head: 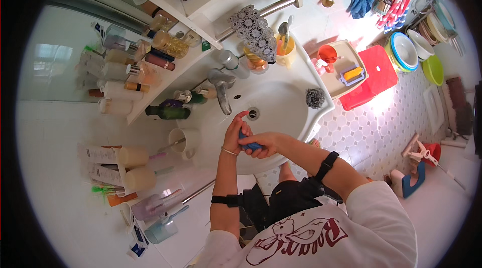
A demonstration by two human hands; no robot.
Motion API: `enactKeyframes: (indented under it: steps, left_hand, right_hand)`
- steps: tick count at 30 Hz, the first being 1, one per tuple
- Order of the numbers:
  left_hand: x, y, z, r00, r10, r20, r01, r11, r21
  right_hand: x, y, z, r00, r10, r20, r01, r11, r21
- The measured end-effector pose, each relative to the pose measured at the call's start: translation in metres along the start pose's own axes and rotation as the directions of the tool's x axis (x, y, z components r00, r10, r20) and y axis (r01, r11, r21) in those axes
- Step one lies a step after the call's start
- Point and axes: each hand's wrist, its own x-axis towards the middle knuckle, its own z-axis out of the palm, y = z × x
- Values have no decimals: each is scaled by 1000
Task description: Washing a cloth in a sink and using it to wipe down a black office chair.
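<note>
Over the near left part of a white washbasin (282, 95), my two hands meet around a small blue object (249, 144), a cloth or a sponge; which one I cannot tell. My left hand (236, 132), with a bangle at the wrist, has one finger stretched towards the drain (252, 113) and the others bent against the blue object. From the right, my right hand (263, 143) wraps its fingers around the same object. The metal faucet (222, 89) stands beyond my hands. A steel wool scourer (314, 98) lies on the basin's right rim.
Green bottles (167, 112) and a white mug (184, 142) stand left of the basin. Beyond it are a yellow cup (286, 51) and a lace cloth (254, 32) over a rail. A beige tray (339, 74) rests on a red stool (376, 76) at right.
</note>
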Motion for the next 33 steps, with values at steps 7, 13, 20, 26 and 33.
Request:
enactKeyframes:
  steps: [7,13,20,26,33]
  left_hand:
    - [7,0,-3,982,13,-190,-7,999,31]
    - [13,-25,-16,865,-48,-500,0,995,-96]
    - [22,-51,-26,684,-75,-726,-48,988,-147]
    - [20,-63,-47,612,-166,-774,-35,971,-237]
    - [-15,-55,-18,682,-62,-729,36,998,-51]
  right_hand:
    - [9,-8,7,928,-292,-233,39,697,-716]
    - [26,21,-1,649,-756,-81,-203,-70,-977]
    - [11,32,1,566,-818,-107,-327,-103,-939]
    - [9,39,8,621,-783,-29,-375,-265,-888]
    - [2,51,2,486,-854,-187,-481,-83,-873]
